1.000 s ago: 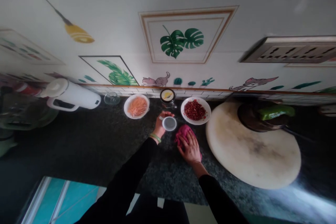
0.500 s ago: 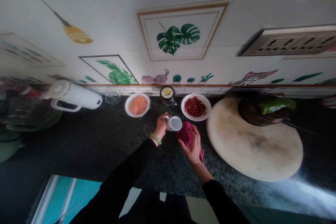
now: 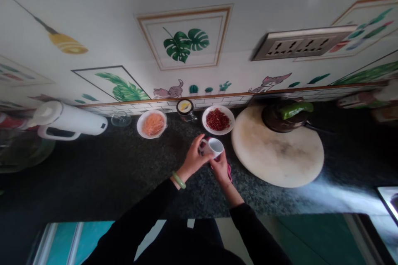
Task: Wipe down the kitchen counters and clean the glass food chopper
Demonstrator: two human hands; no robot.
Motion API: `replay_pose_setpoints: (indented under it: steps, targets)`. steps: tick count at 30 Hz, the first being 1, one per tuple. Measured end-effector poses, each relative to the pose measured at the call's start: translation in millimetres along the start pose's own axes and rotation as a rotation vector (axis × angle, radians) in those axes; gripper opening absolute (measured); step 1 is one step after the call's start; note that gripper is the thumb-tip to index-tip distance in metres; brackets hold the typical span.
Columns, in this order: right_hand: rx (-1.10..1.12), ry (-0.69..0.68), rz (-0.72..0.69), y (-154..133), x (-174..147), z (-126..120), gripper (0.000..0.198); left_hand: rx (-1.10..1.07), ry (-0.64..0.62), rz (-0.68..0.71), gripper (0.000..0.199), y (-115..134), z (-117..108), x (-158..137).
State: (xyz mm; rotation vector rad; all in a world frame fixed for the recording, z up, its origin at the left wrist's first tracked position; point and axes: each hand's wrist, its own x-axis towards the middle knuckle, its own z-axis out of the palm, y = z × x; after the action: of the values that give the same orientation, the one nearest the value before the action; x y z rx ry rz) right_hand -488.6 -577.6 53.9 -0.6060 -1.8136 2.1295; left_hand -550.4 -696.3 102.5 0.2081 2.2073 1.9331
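Observation:
A small white cup (image 3: pixel 215 146) with a handle is held over the counter, its mouth tilted toward me. My left hand (image 3: pixel 195 158) grips it from the handle side, thumb across the front. Beneath the cup is my right hand (image 3: pixel 221 167), fingers closed on a dark pink cloth (image 3: pixel 229 171) that is mostly hidden behind the hand and the cup. Just beyond stands a bowl of red seeds (image 3: pixel 218 120). To its left are a lidded glass jar (image 3: pixel 185 109) and a bowl of shredded orange food (image 3: pixel 152 124).
A round pale board (image 3: pixel 276 153) lies to the right, bearing a dark round object (image 3: pixel 281 121) topped by a green pepper (image 3: pixel 296 110). At left are a white jug (image 3: pixel 70 121) and a glass dish (image 3: pixel 121 119). The tiled wall has a socket panel (image 3: pixel 301 43).
The cup and the cloth-holding right hand have come together, so the cloth now lies behind and under the cup. My left hand has shifted its grip around the cup. The view has swung right.

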Motion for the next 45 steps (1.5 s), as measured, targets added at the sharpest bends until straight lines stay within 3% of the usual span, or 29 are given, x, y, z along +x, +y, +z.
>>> replay_pose_setpoints:
  steps: [4, 12, 19, 22, 26, 29, 31, 34, 37, 41, 45]
  targets:
    - [-0.025, -0.057, 0.017, -6, -8, -4, 0.067, 0.107, -0.025, -0.027, 0.065, 8, 6, -4]
    - [0.055, -0.124, 0.113, -20, -18, -23, 0.074, -0.042, -0.185, -0.111, 0.031, 14, -3, -1]
    - [0.129, -0.120, 0.202, -8, -28, -39, 0.072, -0.056, 0.059, -0.040, 0.029, 8, 1, -1]
    - [0.128, -0.139, 0.228, -1, -31, -43, 0.066, 0.007, -0.029, -0.040, 0.031, 5, -1, -6]
    - [0.076, -0.185, 0.226, 1, -31, -44, 0.063, 0.052, -0.211, -0.195, 0.031, 4, -4, -13]
    - [-0.078, -0.262, 0.158, 2, -25, -47, 0.063, -0.046, -0.271, -0.250, 0.034, 1, -10, -18]
    - [-0.241, -0.203, 0.033, 8, -17, -52, 0.065, -0.159, -0.221, -0.267, 0.038, -2, -16, -20]
    - [-0.512, 0.077, -0.132, 27, -7, -65, 0.063, -0.272, -0.082, -0.278, 0.044, -9, -23, -23]
    - [-0.647, 0.126, -0.113, 46, -5, -74, 0.044, -0.282, 0.033, -0.276, 0.046, -13, -27, -25]
    - [-0.389, 0.076, 0.008, 40, -14, -64, 0.036, -0.181, 0.054, -0.202, 0.042, -17, -25, -28]
    - [-0.138, 0.038, -0.053, 7, -16, -30, 0.037, -0.095, 0.068, -0.143, 0.039, -22, -13, -33]
